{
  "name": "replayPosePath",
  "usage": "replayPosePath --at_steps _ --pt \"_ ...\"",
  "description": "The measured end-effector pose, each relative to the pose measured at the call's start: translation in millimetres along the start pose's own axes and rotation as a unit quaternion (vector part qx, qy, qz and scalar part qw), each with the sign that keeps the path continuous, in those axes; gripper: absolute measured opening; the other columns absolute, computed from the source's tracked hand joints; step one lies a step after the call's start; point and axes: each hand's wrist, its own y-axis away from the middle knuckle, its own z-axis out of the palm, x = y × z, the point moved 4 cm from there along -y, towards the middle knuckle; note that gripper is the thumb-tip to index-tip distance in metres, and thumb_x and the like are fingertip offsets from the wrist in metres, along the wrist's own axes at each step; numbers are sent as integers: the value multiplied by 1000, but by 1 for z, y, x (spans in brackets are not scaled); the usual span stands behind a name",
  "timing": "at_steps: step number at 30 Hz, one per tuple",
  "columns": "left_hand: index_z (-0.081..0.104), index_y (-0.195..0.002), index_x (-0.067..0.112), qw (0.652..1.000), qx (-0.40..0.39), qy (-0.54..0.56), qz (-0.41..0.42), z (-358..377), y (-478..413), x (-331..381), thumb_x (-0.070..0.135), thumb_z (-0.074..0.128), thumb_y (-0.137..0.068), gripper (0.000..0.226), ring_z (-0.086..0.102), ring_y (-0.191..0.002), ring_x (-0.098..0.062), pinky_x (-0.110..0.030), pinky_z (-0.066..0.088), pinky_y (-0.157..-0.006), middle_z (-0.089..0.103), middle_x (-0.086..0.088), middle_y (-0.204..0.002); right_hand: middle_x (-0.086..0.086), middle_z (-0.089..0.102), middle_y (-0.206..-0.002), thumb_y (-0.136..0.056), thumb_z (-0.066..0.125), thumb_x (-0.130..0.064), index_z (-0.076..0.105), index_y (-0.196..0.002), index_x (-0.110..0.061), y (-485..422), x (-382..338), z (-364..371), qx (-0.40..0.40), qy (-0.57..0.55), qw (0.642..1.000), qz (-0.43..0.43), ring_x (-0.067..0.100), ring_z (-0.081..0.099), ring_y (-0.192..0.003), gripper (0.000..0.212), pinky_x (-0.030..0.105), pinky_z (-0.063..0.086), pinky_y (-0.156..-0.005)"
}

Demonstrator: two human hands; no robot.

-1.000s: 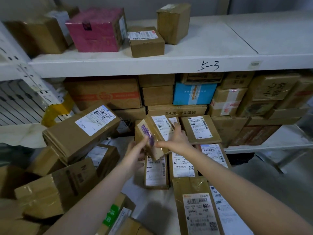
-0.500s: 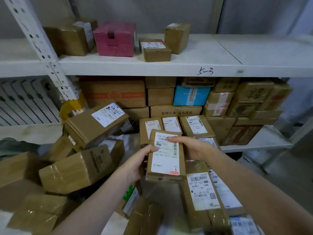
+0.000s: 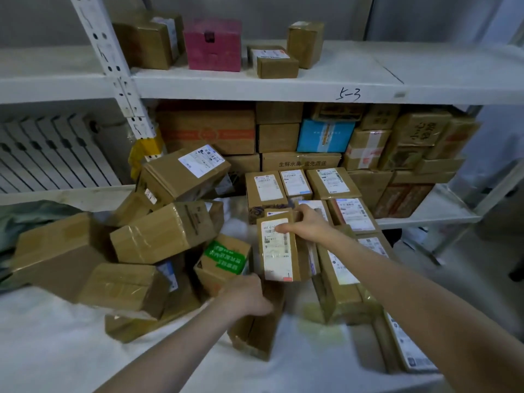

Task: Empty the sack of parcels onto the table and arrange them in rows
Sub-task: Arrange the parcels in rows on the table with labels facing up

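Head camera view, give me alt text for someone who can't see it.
The right hand grips a labelled parcel at the white table, beside neat rows of parcels; the left hand touches a brown box near a jumbled pile.

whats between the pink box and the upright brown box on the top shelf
A low brown box with a white label, in the head view.

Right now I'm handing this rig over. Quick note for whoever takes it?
Right grip pinches the flat brown cardboard parcel with the white label by its top edge, raised above the white table.
Left grip rests on a small brown cardboard box; hold unclear.
Done: label-up parcel rows begun at the right.
Left: place the held parcel, then sort the heap of brown boxes on the left.
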Motion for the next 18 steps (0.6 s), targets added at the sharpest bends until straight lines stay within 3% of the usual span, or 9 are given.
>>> replayPosePath --at_steps 1,3,5,8,12,14,18 --pt "32 -145 11 1000 -23 -9 -16 15 1 -1 55 64 -72 91 54 -118 -26 -37 51 -92 51 -9 -131 8 50 -132 -61 83 -50 44 -127 -23 -1 4 1 13 -12 1000 12 27 50 -121 81 46 44 -102" --pt "-8 -152 18 999 -9 2 -43 37 5 -3 60 72 -68 124 38 -134 -33 -42 43 -102 24 -15 -152 11 51 -133 -62 80 -56 40 -131 -16 -1 11 -1 34 -18 999 37 28 53 -119 89 46 47 -100" --pt "-19 -150 22 998 27 24 -55 47 11 -2 57 76 -67 131 38 -134 -33 -42 44 -98 16 -16 -153 11 51 -136 -67 77 -57 34 -137 -11 0 15 -2 37 -24 998 50 28 53 -121 94 44 47 -100" --pt "-4 -151 28 997 42 34 -63 42 16 -8 52 73 -68 116 46 -125 -31 -40 46 -95 26 -14 -147 10 58 -130 -74 73 -55 36 -138 -9 2 19 -1 28 -10 998 56 27 56 -118 87 41 48 -98" --pt "45 -125 25 999 9 34 -35 7 39 -19 56 65 -60 75 59 -100 -19 -37 54 -86 58 3 -108 11 58 -130 -76 68 -60 46 -130 -10 5 15 8 25 77 996 41 29 52 -122 77 44 45 -100" --pt "51 -121 26 998 -18 47 -35 -13 51 -23 52 67 -61 68 59 -93 -15 -33 55 -83 60 5 -103 11 56 -131 -81 64 -59 50 -128 -8 10 8 15 18 146 989 23 31 50 -123 71 39 44 -99" --pt "41 -138 27 993 -18 112 -22 -56 74 -30 43 67 -73 71 54 -103 -17 -28 51 -84 51 -1 -121 13 52 -132 -85 59 -59 48 -132 -6 19 4 41 -29 195 980 15 33 49 -121 71 39 45 -97"
